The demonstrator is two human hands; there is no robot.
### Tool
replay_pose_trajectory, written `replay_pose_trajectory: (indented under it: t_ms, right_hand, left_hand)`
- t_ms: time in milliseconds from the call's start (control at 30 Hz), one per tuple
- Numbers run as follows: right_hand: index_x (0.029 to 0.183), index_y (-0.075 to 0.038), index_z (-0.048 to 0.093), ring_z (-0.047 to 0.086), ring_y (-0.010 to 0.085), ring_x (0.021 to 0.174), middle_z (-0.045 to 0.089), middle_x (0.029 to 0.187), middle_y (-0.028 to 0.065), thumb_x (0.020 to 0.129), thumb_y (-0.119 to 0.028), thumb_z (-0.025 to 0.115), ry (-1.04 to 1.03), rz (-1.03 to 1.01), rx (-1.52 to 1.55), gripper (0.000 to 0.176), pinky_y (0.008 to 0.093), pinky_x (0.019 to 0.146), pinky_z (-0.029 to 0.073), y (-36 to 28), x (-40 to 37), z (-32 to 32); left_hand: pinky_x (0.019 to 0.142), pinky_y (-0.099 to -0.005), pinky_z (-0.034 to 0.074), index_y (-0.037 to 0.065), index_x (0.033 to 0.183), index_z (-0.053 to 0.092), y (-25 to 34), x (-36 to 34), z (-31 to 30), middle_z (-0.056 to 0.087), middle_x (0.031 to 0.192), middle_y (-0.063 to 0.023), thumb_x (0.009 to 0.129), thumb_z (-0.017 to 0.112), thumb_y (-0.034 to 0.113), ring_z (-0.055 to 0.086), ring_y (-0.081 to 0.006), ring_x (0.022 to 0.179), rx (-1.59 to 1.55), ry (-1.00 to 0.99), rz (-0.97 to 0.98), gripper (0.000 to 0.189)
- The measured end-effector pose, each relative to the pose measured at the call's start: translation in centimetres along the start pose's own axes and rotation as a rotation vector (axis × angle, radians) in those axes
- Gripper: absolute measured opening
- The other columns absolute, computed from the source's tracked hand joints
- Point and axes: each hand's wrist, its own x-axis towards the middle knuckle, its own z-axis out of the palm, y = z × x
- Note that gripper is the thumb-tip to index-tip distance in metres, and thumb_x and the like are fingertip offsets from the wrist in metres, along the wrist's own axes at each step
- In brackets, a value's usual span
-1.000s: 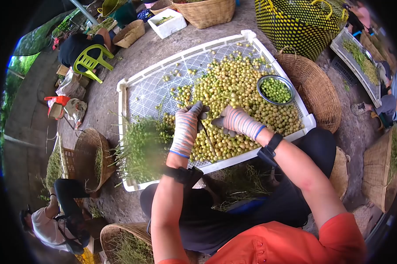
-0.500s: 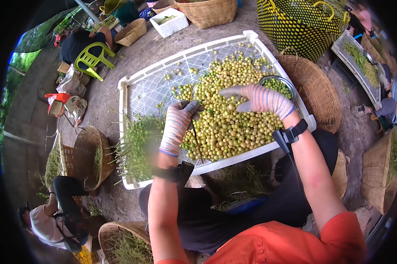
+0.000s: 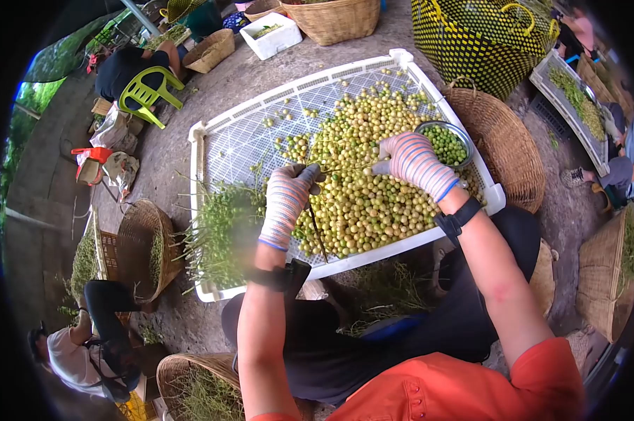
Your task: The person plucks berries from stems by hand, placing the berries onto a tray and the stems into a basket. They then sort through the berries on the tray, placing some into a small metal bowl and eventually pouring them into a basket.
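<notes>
1: two hands are in view, both in striped gloves. report the state of each.
2: left hand (image 3: 287, 203), centre of the frame: closed in a fist around a thin sprig (image 3: 318, 235). one branch hangs from the fist down across the fruit. another runs rightward to the right hand (image 3: 412, 161). right hand, right of centre: fingers bunched, thumb and forefinger pinched on the end of that branch. each wrist carries a black band.
1: position of the sprig relative to the tray?
2: over the white mesh tray (image 3: 199, 147), above the heap of yellow-green fruit (image 3: 362, 203) that fills the tray's right half. whether the hanging branch touches the heap cannot be told.
1: items adjacent to the right hand?
2: a metal bowl (image 3: 449, 144) of greener fruit sits in the heap, just beside the back of the right hand. a wicker basket (image 3: 503, 144) stands against the tray's right edge.
1: contents of the tray's left half?
2: a pile of green stalks (image 3: 222, 228) at the lower left corner, blurred. above it, bare mesh with a few loose fruits.
1: surroundings?
2: a yellow-and-black checked basket (image 3: 478, 35) at the upper right, a green plastic chair (image 3: 145, 95) at the upper left, and another person (image 3: 71, 358) at the lower left of the frame, well apart from the tray.
</notes>
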Motion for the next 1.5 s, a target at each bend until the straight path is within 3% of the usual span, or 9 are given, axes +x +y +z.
replay_pose_trajectory:
  t_ms: [167, 333, 467, 533, 633, 833, 967, 1233, 1500]
  right_hand:
    - [0.081, -0.005, 0.069, 0.063, 0.0152, 0.062, 0.065, 0.064, 0.008, 0.075, -0.032, 0.074, 0.01, -0.082, 0.392, 0.027, 0.0306, 0.06, 0.05, 2.9, 0.9, 0.7]
    - [0.099, -0.003, 0.065, 0.063, 0.0119, 0.071, 0.067, 0.084, 0.006, 0.082, -0.017, 0.066, -0.158, -0.078, 1.206, 0.021, 0.0237, 0.061, 0.049, 4.7, 0.3, 0.7]
    - [0.108, -0.002, 0.062, 0.064, 0.0146, 0.075, 0.067, 0.087, 0.0057, 0.081, -0.012, 0.065, -0.153, 0.006, 1.236, 0.029, 0.0266, 0.066, 0.051, 6.7, 1.8, 2.8]
    - [0.122, -0.007, 0.056, 0.064, 0.018, 0.076, 0.066, 0.088, 0.0066, 0.079, -0.009, 0.065, 0.214, -0.377, 0.493, 0.044, 0.0304, 0.072, 0.052, 6.2, 2.5, 3.9]
    - [0.132, -0.016, 0.05, 0.063, 0.0234, 0.087, 0.066, 0.104, 0.0135, 0.079, -0.016, 0.068, -0.095, -0.166, 0.46, 0.056, 0.0325, 0.08, 0.051, 3.6, 1.1, 1.3]
    - [0.103, -0.015, 0.07, 0.064, 0.02, 0.074, 0.068, 0.075, 0.0099, 0.077, -0.035, 0.07, -0.14, -0.034, 0.531, 0.033, 0.0336, 0.073, 0.051, 2.6, 1.5, 2.3]
    - [0.085, -0.01, 0.072, 0.065, 0.0232, 0.074, 0.068, 0.075, 0.0094, 0.078, -0.039, 0.066, 0.033, 0.057, 0.037, 0.03, 0.0359, 0.074, 0.051, 2.4, 1.1, 2.0]
    - [0.104, -0.011, 0.067, 0.062, 0.0172, 0.087, 0.068, 0.095, 0.0053, 0.069, -0.042, 0.079, -0.255, 0.082, 1.099, 0.049, 0.0339, 0.075, 0.05, 2.0, 1.1, 4.3]
    - [0.102, -0.005, 0.067, 0.062, 0.013, 0.074, 0.067, 0.087, 0.0024, 0.076, -0.027, 0.077, -0.362, -0.014, 1.407, 0.036, 0.0269, 0.066, 0.05, 2.0, 1.1, 4.9]
  left_hand:
    - [0.042, -0.0207, 0.037, 0.001, 0.085, 0.068, 0.5, -0.6, -0.1, 0.063, 0.061, -0.0024, 0.088, 0.063, 0.024, 0.048, -0.0058, 0.046, -0.043, -0.045, -0.007, 0.024]
    - [0.037, -0.0195, 0.031, 0.002, 0.086, 0.068, 0.3, -0.3, -0.7, 0.061, 0.062, 0.0001, 0.088, 0.063, 0.025, 0.043, -0.0048, 0.042, -0.197, -0.038, 0.011, 0.024]
    - [0.037, -0.0192, 0.031, 0.002, 0.086, 0.068, 0.1, -0.3, -1.2, 0.062, 0.064, -0.0003, 0.088, 0.063, 0.025, 0.044, -0.0047, 0.042, -0.196, -0.014, 0.005, 0.024]
    - [0.038, -0.0193, 0.035, 0.001, 0.087, 0.067, 0.2, -0.2, -1.4, 0.067, 0.07, -0.0026, 0.088, 0.063, 0.023, 0.049, -0.005, 0.046, -0.178, -0.012, -0.007, 0.023]
    - [0.038, -0.0196, 0.035, 0.001, 0.086, 0.067, 0.3, -0.3, -1.3, 0.067, 0.069, -0.0025, 0.088, 0.063, 0.022, 0.048, -0.0052, 0.045, -0.158, -0.015, -0.024, 0.022]
    - [0.037, -0.0184, 0.028, 0.002, 0.085, 0.068, 0.4, -0.5, -0.8, 0.058, 0.059, 0.0013, 0.088, 0.064, 0.028, 0.039, -0.0038, 0.039, -0.201, 0.037, -0.008, 0.026]
    - [0.037, -0.0186, 0.028, 0.002, 0.086, 0.068, 0.1, -0.3, -0.8, 0.059, 0.059, 0.0013, 0.088, 0.064, 0.027, 0.039, -0.004, 0.039, -0.183, 0.04, -0.004, 0.025]
    - [0.037, -0.0208, 0.036, 0.001, 0.083, 0.068, -0.2, 0.1, -0.2, 0.062, 0.06, -0.0026, 0.088, 0.063, 0.022, 0.046, -0.0068, 0.04, -0.167, -0.003, 0.016, 0.022]
    - [0.037, -0.0209, 0.034, 0.002, 0.082, 0.068, -0.1, -0.2, 0.0, 0.062, 0.06, -0.0028, 0.088, 0.063, 0.022, 0.043, -0.0063, 0.039, -0.181, -0.001, -0.015, 0.022]
